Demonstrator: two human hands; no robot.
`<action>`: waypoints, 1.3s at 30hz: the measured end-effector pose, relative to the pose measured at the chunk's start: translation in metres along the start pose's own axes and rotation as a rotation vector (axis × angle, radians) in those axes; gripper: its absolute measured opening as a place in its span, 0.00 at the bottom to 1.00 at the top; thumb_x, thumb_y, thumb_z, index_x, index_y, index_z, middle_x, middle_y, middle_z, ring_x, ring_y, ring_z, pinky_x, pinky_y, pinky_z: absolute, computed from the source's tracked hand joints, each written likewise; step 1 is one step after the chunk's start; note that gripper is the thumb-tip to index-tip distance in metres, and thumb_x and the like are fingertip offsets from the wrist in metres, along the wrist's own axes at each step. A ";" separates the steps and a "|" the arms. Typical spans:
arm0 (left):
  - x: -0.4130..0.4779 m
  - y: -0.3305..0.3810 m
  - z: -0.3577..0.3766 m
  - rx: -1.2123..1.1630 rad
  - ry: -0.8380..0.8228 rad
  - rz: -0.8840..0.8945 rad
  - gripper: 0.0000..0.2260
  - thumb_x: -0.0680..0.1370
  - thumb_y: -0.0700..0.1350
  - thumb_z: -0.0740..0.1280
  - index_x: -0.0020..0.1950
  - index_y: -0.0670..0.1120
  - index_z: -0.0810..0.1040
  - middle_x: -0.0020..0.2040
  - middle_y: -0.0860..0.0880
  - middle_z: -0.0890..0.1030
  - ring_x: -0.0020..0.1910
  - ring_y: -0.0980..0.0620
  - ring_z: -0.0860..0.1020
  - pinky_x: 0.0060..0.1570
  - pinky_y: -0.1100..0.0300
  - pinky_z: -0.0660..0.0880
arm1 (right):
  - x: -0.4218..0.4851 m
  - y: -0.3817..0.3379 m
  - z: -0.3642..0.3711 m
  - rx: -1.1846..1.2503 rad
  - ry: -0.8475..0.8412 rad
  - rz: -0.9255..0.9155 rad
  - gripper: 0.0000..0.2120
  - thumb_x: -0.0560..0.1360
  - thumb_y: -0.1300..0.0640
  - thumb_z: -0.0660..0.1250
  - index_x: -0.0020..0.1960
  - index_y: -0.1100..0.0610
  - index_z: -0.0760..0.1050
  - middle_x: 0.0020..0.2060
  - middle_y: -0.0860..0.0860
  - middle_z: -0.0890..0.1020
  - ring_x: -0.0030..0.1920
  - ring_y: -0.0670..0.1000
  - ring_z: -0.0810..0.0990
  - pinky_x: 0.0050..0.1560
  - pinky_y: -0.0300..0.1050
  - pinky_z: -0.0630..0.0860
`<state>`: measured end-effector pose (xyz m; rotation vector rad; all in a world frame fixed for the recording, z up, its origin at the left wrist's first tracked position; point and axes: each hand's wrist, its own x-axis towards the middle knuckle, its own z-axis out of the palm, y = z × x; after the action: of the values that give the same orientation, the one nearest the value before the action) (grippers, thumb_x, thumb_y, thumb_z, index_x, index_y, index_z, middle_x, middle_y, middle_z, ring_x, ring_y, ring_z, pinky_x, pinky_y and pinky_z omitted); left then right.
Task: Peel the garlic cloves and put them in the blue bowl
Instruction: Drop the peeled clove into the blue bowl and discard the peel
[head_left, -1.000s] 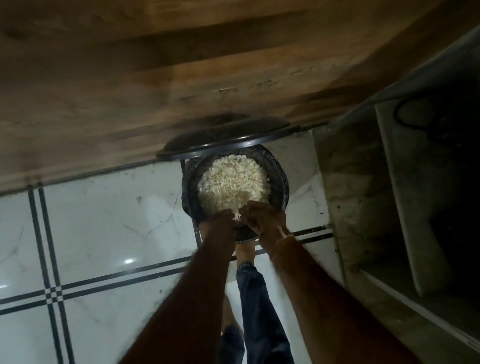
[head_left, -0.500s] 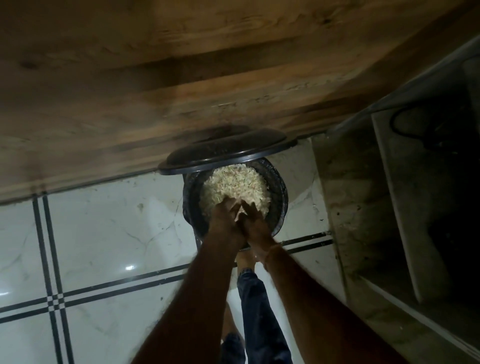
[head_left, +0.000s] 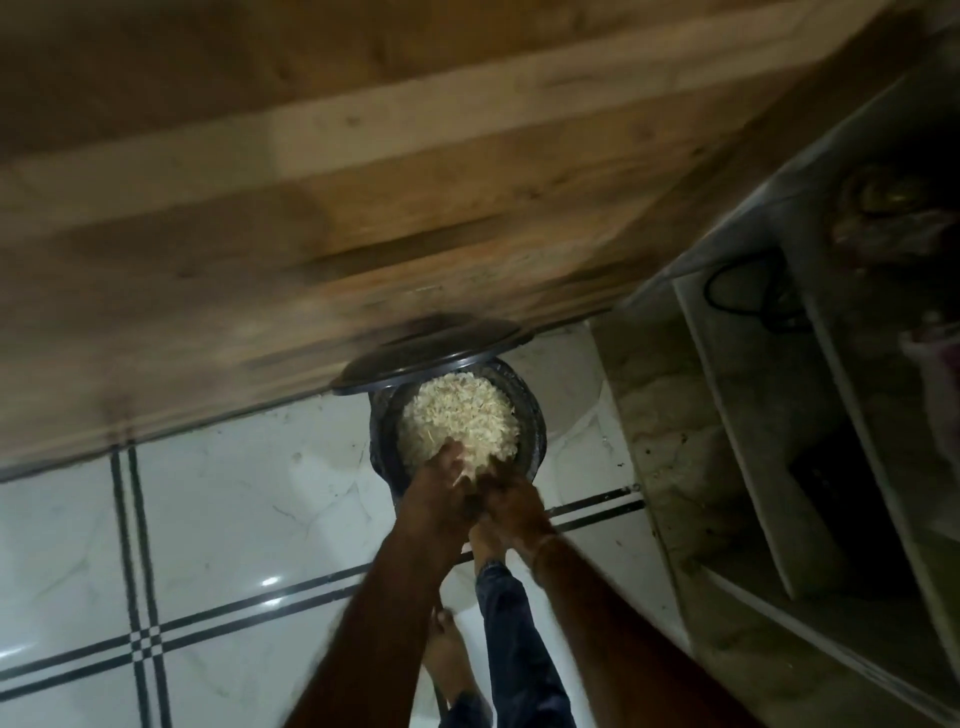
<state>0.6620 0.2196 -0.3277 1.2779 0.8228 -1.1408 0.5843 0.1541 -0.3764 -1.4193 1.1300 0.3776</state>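
Note:
A black bin (head_left: 536, 415) stands on the floor, heaped with pale garlic peels (head_left: 462, 410). Its black lid (head_left: 431, 354) is tipped up against the wooden cabinet behind it. Both my hands are pressed side by side over the bin's near rim. My left hand (head_left: 441, 488) reaches forward with its fingers on the peel pile. My right hand (head_left: 511, 501) sits against it, fingers blurred and partly hidden. A pale scrap shows between the two hands. No blue bowl or whole cloves show in this view.
A wooden cabinet front (head_left: 363, 182) runs behind the bin. White floor tiles (head_left: 208, 519) with dark lines lie to the left. A grey stone shelf unit (head_left: 753, 415) stands close on the right. My bare foot (head_left: 452, 660) and jeans leg (head_left: 514, 623) are below the hands.
My hands were apart at the bin's near rim, then came together and moved forward over the peels. The camera view shifted slightly.

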 end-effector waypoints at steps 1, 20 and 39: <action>-0.013 -0.003 -0.005 0.098 0.067 0.077 0.22 0.85 0.49 0.62 0.79 0.44 0.68 0.76 0.43 0.72 0.76 0.40 0.69 0.76 0.45 0.66 | -0.015 -0.009 -0.013 0.019 0.037 -0.005 0.19 0.87 0.52 0.63 0.77 0.49 0.72 0.74 0.54 0.75 0.73 0.56 0.74 0.69 0.44 0.74; -0.394 -0.178 0.124 1.316 -0.352 1.231 0.17 0.81 0.48 0.70 0.70 0.51 0.78 0.68 0.53 0.78 0.67 0.57 0.72 0.62 0.73 0.64 | -0.458 0.062 -0.234 0.004 0.879 -0.546 0.07 0.86 0.53 0.64 0.60 0.43 0.77 0.54 0.40 0.78 0.54 0.34 0.77 0.55 0.23 0.68; -0.437 -0.463 0.352 1.522 -0.738 1.285 0.15 0.78 0.42 0.73 0.65 0.46 0.82 0.62 0.48 0.81 0.57 0.50 0.81 0.57 0.49 0.81 | -0.571 0.324 -0.467 0.078 1.228 -0.259 0.16 0.84 0.50 0.63 0.68 0.52 0.79 0.63 0.48 0.81 0.60 0.51 0.83 0.57 0.47 0.80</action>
<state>0.0565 -0.0102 0.0033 1.7691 -1.5867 -0.8393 -0.1221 0.0295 -0.0096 -1.7060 1.8295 -0.8460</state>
